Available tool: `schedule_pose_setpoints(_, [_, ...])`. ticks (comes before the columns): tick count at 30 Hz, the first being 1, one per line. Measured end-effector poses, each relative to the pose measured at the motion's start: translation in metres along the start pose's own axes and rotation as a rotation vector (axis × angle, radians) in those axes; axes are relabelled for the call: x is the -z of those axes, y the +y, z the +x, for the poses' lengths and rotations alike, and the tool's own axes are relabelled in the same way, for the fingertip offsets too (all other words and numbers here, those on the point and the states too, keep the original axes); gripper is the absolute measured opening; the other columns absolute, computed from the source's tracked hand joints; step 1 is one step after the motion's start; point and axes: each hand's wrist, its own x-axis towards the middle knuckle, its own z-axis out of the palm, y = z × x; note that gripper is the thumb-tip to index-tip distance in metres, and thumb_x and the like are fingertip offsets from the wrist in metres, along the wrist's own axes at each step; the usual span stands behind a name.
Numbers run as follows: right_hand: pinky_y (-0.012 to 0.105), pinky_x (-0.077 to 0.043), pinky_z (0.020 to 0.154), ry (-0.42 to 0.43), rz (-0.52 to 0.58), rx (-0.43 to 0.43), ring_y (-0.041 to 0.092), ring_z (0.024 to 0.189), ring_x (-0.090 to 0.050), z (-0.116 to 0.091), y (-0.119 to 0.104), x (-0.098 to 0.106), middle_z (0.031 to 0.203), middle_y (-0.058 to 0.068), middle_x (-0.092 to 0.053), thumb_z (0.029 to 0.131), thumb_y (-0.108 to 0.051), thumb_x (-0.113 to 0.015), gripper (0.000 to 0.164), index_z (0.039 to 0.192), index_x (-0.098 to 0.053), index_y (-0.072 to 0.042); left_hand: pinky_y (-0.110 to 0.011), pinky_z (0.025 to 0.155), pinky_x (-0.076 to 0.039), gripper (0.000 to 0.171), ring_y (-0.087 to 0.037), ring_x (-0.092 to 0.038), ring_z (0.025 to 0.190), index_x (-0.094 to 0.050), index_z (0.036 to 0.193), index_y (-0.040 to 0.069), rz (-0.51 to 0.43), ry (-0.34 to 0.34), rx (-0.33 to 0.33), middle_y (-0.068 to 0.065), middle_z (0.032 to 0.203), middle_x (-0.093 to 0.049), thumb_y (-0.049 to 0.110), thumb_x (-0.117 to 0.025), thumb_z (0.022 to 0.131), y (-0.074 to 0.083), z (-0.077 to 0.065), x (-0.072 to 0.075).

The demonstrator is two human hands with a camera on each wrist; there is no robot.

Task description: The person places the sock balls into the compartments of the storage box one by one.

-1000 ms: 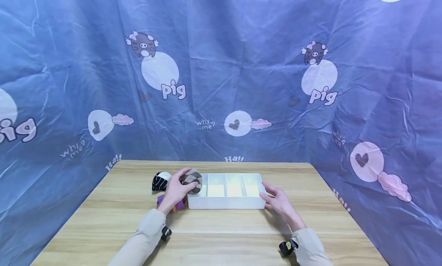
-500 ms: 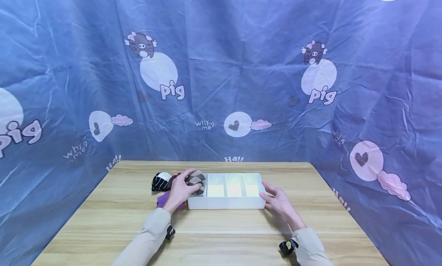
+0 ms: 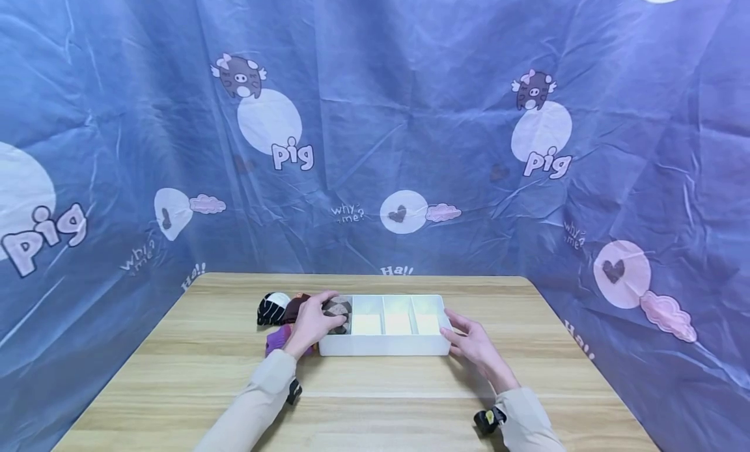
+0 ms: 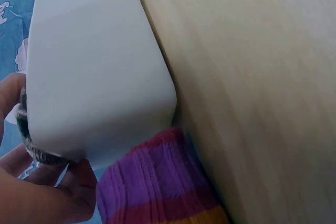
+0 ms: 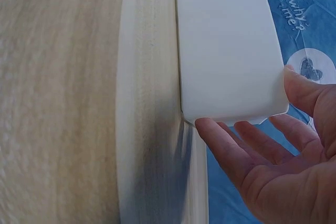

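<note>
Head view: the right hand (image 3: 474, 342) grips the right end of the white box (image 3: 385, 345), as before. A purple sock (image 3: 275, 341) lies beside its left end, partly hidden by the left hand (image 3: 312, 323), which has lowered the checked bundle (image 3: 342, 307), clamped between thumb and fingers, deeper into the leftmost compartment. Beyond lie brown (image 3: 293, 307) and black-and-white (image 3: 271, 310) bundles, then the blue curtain (image 3: 375, 146).

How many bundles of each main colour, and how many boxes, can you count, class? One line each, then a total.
Grey bundle: 1
Black-and-white bundle: 1
Brown bundle: 1
Purple bundle: 1
White box: 1
Total: 5
</note>
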Motion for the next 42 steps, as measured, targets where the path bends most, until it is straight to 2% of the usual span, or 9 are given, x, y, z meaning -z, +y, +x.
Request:
schedule_pose_setpoints(4, [0.045, -0.052, 0.094, -0.004, -0.011, 0.003, 0.041, 0.123, -0.055, -0.001, 0.000, 0.000, 0.149, 0.033, -0.034, 0.096, -0.015, -0.062, 0.062, 0.150, -0.035, -0.004, -0.044, 0.093, -0.049, 0.056, -0.027, -0.061, 0.112, -0.066, 0.127, 0.017, -0.003, -0.027, 0.013, -0.010, 0.126, -0.066, 0.019, -0.082, 0.074, 0.001, -0.001, -0.003])
schedule_pose_setpoints(8, [0.044, -0.053, 0.094, 0.004, -0.009, 0.004, 0.039, 0.121, -0.057, 0.000, -0.001, 0.000, 0.149, 0.032, -0.035, 0.096, -0.015, -0.062, 0.062, 0.150, -0.036, -0.005, -0.047, 0.097, -0.047, 0.057, -0.032, -0.059, 0.117, -0.065, 0.129, 0.013, 0.009, -0.042, -0.006, -0.015, 0.128, -0.063, 0.017, -0.081, 0.074, 0.002, -0.002, -0.004])
schedule_pose_setpoints(17, [0.043, -0.053, 0.094, 0.017, -0.020, 0.002, 0.040, 0.123, -0.056, 0.001, 0.002, 0.000, 0.150, 0.032, -0.035, 0.095, -0.015, -0.063, 0.061, 0.150, -0.037, -0.007, -0.047, 0.098, -0.047, 0.058, -0.032, -0.059, 0.115, -0.066, 0.126, 0.008, 0.038, -0.034, -0.054, -0.016, 0.125, -0.064, 0.017, -0.084, 0.072, 0.000, -0.001, -0.008])
schedule_pose_setpoints(21, [0.043, -0.053, 0.094, 0.012, -0.024, 0.007, 0.041, 0.123, -0.055, 0.001, 0.002, 0.000, 0.149, 0.032, -0.036, 0.096, -0.015, -0.062, 0.061, 0.150, -0.036, -0.006, -0.046, 0.094, -0.048, 0.053, -0.031, -0.060, 0.112, -0.067, 0.124, 0.008, 0.057, -0.030, -0.077, -0.014, 0.123, -0.066, 0.017, -0.083, 0.074, -0.001, -0.002, -0.009])
schedule_pose_setpoints(27, [0.043, -0.053, 0.093, 0.018, -0.019, 0.006, 0.039, 0.122, -0.056, 0.000, 0.002, 0.000, 0.149, 0.032, -0.037, 0.096, -0.014, -0.062, 0.060, 0.150, -0.037, -0.006, -0.048, 0.098, -0.047, 0.043, -0.033, -0.061, 0.114, -0.070, 0.117, 0.006, 0.073, -0.017, -0.115, -0.013, 0.117, -0.069, 0.018, -0.081, 0.078, -0.001, -0.003, -0.008])
schedule_pose_setpoints(32, [0.044, -0.052, 0.094, 0.010, -0.011, 0.008, 0.041, 0.124, -0.054, -0.003, 0.002, 0.000, 0.149, 0.033, -0.035, 0.096, -0.013, -0.061, 0.061, 0.150, -0.035, -0.005, -0.047, 0.098, -0.047, 0.042, -0.031, -0.062, 0.115, -0.070, 0.118, 0.008, 0.082, -0.050, -0.112, -0.010, 0.120, -0.070, 0.021, -0.081, 0.080, -0.002, 0.000, -0.005])
schedule_pose_setpoints(39, [0.043, -0.052, 0.095, 0.000, -0.004, 0.006, 0.043, 0.127, -0.051, -0.003, 0.004, 0.000, 0.150, 0.033, -0.033, 0.096, -0.012, -0.060, 0.061, 0.151, -0.034, -0.005, -0.049, 0.099, -0.047, 0.044, -0.031, -0.061, 0.117, -0.071, 0.119, 0.011, 0.022, -0.061, -0.050, -0.010, 0.120, -0.070, 0.023, -0.082, 0.079, -0.003, -0.001, 0.002])
schedule_pose_setpoints(41, [0.043, -0.052, 0.095, 0.001, -0.001, 0.004, 0.044, 0.128, -0.049, -0.002, 0.003, -0.001, 0.151, 0.032, -0.032, 0.096, -0.012, -0.060, 0.062, 0.151, -0.034, -0.006, -0.048, 0.098, -0.048, 0.044, -0.026, -0.064, 0.108, -0.070, 0.120, 0.011, 0.021, -0.053, -0.056, -0.009, 0.120, -0.070, 0.022, -0.081, 0.079, -0.004, -0.002, 0.004])
schedule_pose_setpoints(42, [0.043, -0.052, 0.096, -0.001, 0.000, 0.003, 0.045, 0.129, -0.048, -0.002, 0.003, 0.000, 0.151, 0.032, -0.032, 0.096, -0.012, -0.061, 0.062, 0.152, -0.034, -0.006, -0.046, 0.094, -0.050, 0.044, -0.023, -0.067, 0.096, -0.070, 0.120, 0.012, 0.015, -0.049, -0.051, -0.009, 0.120, -0.070, 0.022, -0.081, 0.079, -0.004, -0.003, 0.005])
